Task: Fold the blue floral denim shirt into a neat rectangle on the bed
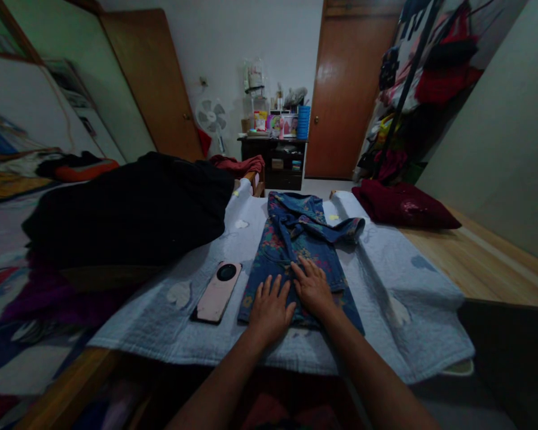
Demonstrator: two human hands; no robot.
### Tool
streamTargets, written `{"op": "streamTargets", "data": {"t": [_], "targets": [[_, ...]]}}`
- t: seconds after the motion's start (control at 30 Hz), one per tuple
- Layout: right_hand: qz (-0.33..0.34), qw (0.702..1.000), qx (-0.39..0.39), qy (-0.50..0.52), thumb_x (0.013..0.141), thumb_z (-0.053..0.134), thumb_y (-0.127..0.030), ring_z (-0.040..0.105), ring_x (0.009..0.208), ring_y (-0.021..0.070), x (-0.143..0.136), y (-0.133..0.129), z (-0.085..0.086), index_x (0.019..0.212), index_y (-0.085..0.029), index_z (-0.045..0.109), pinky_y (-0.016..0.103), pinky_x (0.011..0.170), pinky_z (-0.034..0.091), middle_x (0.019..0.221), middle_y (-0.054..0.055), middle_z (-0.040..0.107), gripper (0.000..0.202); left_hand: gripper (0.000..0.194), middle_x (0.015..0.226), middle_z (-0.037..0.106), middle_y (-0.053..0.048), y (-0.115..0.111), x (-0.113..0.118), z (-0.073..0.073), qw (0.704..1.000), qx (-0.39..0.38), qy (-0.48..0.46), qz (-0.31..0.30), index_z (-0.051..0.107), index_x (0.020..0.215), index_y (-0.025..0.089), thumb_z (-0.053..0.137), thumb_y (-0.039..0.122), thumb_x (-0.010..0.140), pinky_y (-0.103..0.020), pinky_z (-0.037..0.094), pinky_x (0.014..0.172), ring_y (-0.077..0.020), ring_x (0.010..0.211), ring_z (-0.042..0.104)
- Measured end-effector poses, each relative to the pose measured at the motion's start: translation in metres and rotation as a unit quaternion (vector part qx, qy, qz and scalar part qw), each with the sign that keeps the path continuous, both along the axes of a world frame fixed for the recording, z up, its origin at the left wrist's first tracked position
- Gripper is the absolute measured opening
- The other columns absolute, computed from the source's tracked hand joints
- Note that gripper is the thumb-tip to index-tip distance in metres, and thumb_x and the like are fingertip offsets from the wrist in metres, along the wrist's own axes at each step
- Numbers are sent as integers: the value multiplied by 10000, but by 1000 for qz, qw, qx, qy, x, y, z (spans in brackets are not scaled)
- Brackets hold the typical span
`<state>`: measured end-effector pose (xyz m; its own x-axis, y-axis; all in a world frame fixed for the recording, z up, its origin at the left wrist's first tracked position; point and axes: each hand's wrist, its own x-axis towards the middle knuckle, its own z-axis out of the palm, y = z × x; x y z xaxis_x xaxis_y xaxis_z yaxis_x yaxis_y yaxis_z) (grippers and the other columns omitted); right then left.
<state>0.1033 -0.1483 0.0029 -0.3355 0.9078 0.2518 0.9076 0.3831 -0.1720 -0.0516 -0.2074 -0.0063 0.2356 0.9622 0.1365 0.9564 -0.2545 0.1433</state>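
A blue denim garment with a floral print (278, 242) lies on a light-blue quilted cloth (170, 334), its lower part flat and its upper part bunched, with one piece sticking out to the right. My left hand (271, 304) rests flat on its lower left, fingers spread. Higher up and to the right, my right hand (312, 288) presses on the fabric with its fingers stretched out. Neither hand grips anything. Left of the garment, a pink phone (218, 292) with a round black camera ring lies on the cloth.
Black clothing (134, 209) is heaped at the left. A dark red cushion (406, 205) sits at the right on a wooden surface (452, 263). Farther back stand a white fan (212, 119), a dark cabinet (272, 164) and a brown door (345, 89). Clothes hang at the upper right.
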Motion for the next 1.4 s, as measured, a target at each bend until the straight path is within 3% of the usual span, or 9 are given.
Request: {"op": "streamTargets", "data": {"t": [0.13, 0.27, 0.37, 0.5, 0.63, 0.77, 0.93, 1.07, 1.4], "targets": [[30, 998, -39, -39, 979, 374, -397, 261, 1432, 227, 1, -1, 1, 1464, -252, 395, 430, 1132, 225, 1553, 32, 341, 507, 542, 1543, 367, -82, -7, -6, 4, 1000, 5, 9, -3, 412, 1447, 253, 367, 483, 958, -514, 233, 1160, -284, 1430, 295], [26, 998, -52, -38, 972, 376, -401, 252, 1438, 231, 1, -1, 2, 1476, -245, 378, 437, 1136, 214, 1559, 28, 322, 527, 546, 1524, 392, -111, -10, -23, 9, 999, 13, 21, 48, 441, 1429, 283, 417, 509, 933, -591, 182, 1144, -324, 1427, 292], [30, 998, -58, -24, 964, 395, -395, 258, 1435, 241, 1, -1, 4, 1473, -242, 383, 447, 1132, 212, 1559, 32, 323, 531, 570, 1543, 352, -136, -11, -37, 11, 997, -17, 13, 77, 437, 1435, 261, 464, 490, 914, -572, 212, 1139, -327, 1433, 285], [34, 997, -66, -11, 948, 432, -392, 257, 1434, 247, 1, -1, 6, 1472, -237, 385, 454, 1132, 205, 1555, 39, 333, 549, 579, 1550, 332, -155, -15, -47, 15, 996, -49, 3, 75, 436, 1435, 236, 500, 450, 900, -546, 256, 1128, -332, 1434, 286], [31, 997, -69, -5, 939, 448, -396, 264, 1430, 250, 1, -2, 7, 1470, -231, 388, 446, 1129, 208, 1554, 40, 335, 560, 513, 1475, 443, -185, -8, -46, 27, 996, -56, 17, 62, 518, 1356, 188, 544, 370, 877, -547, 256, 1131, -349, 1390, 366], [32, 997, -69, -1, 936, 453, -386, 266, 1429, 247, 1, -2, 8, 1465, -232, 395, 441, 1131, 203, 1545, 39, 354, 554, 446, 1493, 429, -155, 20, -43, 33, 999, -33, 13, 11, 514, 1342, 151, 465, 234, 906, -476, 251, 1160, -288, 1411, 344], [30, 997, -71, 3, 936, 456, -376, 268, 1429, 247, 1, -2, 8, 1461, -232, 403, 442, 1134, 202, 1545, 39, 353, 547, 527, 1514, 388, -177, 64, -42, 18, 998, -57, -2, -11, 427, 1408, 116, 468, 338, 931, -456, 291, 1149, -293, 1415, 339], [28, 997, -72, 6, 934, 464, -377, 277, 1427, 247, 1, -2, 8, 1460, -237, 405, 447, 1134, 209, 1544, 46, 355, 548, 530, 1545, 325, -186, 93, -41, 7, 999, -50, -3, -1, 391, 1429, 98, 428, 306, 944, -427, 267, 1165, -278, 1441, 283], [26, 997, -79, 8, 926, 468, -381, 260, 1436, 250, 1, 0, 5, 1468, -264, 391, 461, 1138, 203, 1549, 41, 345, 560, 558, 1538, 337, -191, 152, -34, -1, 998, -50, -35, 16, 326, 1457, 75, 364, 294, 945, -430, 261, 1162, -251, 1445, 277]]}}
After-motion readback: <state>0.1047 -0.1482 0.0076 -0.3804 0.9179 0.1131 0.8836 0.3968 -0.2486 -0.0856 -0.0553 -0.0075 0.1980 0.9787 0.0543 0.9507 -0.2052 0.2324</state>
